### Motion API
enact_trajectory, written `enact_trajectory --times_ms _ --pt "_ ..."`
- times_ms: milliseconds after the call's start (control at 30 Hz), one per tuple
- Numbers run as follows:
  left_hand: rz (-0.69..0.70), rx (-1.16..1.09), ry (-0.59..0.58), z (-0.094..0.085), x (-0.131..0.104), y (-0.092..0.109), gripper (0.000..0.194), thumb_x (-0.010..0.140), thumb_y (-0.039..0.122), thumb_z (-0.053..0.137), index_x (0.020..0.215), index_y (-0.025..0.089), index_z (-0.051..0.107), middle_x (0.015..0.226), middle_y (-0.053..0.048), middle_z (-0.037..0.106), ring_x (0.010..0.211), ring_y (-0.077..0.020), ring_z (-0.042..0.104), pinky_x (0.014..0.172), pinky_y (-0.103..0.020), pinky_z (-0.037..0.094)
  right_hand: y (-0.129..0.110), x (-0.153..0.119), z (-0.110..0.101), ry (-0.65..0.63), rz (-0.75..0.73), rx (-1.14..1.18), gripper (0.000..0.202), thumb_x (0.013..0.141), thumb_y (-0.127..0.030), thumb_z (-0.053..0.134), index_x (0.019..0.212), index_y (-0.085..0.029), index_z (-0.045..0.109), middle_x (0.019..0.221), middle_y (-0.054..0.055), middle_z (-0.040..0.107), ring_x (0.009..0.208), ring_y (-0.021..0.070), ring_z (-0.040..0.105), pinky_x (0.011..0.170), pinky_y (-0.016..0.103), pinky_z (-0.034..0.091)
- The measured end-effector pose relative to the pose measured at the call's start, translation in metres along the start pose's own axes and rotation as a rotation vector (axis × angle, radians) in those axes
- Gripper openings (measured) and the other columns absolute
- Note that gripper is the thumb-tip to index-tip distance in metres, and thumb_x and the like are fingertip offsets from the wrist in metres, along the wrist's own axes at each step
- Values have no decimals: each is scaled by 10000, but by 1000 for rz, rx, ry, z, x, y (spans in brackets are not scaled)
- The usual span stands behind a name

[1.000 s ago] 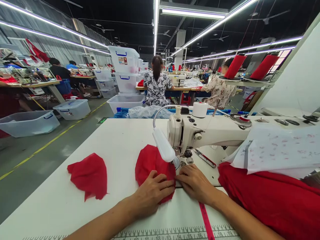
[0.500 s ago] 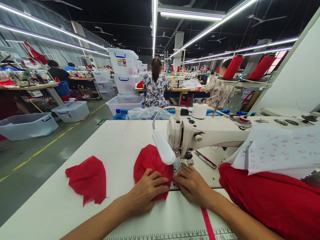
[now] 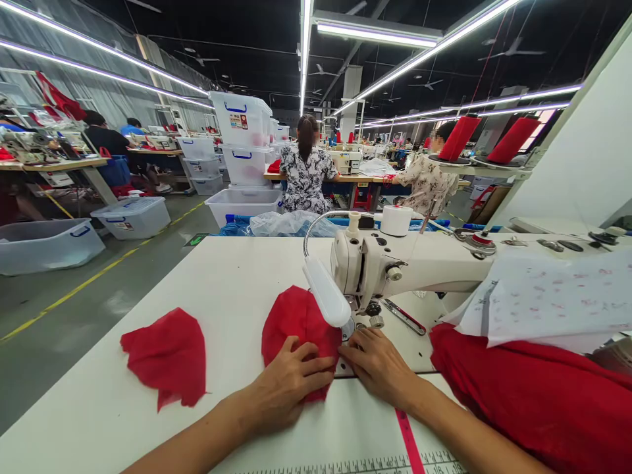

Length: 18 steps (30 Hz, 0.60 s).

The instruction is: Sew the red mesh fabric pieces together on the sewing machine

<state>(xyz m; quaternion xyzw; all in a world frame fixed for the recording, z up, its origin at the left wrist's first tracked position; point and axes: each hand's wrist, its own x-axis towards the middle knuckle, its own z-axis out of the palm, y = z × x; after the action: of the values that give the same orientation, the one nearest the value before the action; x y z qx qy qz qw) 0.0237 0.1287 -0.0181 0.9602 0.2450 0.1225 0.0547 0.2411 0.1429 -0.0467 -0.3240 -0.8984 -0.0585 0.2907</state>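
A rounded red fabric piece [image 3: 289,319] lies on the white table, its right edge beside the needle area of a white sewing machine [image 3: 424,253]. My left hand [image 3: 291,375] rests flat on its lower part, fingers stretched and slightly apart. At the fabric's right edge, my right hand [image 3: 378,362] has its fingers drawn together on the cloth, close to the presser foot. The needle is hidden behind a small white lamp [image 3: 326,289]. Farther left lies a second red fabric piece [image 3: 170,355], untouched.
Red cloth [image 3: 533,395] is heaped at right, partly under printed white sheets [image 3: 557,296]. A slim metal tool [image 3: 405,317] lies on the machine bed. A ruler strip [image 3: 385,464] runs along the front. Red thread cones [image 3: 459,138] stand behind; a seated person [image 3: 309,164] is ahead.
The whole view has shifted slightly. Both hands and the red fabric stay almost where they were at the machine.
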Motion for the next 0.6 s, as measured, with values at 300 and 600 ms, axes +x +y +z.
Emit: enact_trajectory --times_ms 300,600 --pt "-49 13 24 11 4 -10 412 738 97 463 1123 234 513 1224 0 563 963 -236 468 759 -399 285 7 3 4 -22 34 -68 217 833 -94 430 922 -184 605 765 53 539 682 168 444 586 275 263" --pt "-256 161 68 22 28 6 371 746 103 516 1109 173 550 1211 -46 578 958 -248 494 800 -431 348 13 -1 4 -24 102 -31 241 875 -129 367 940 -171 595 788 59 552 678 164 480 617 288 304"
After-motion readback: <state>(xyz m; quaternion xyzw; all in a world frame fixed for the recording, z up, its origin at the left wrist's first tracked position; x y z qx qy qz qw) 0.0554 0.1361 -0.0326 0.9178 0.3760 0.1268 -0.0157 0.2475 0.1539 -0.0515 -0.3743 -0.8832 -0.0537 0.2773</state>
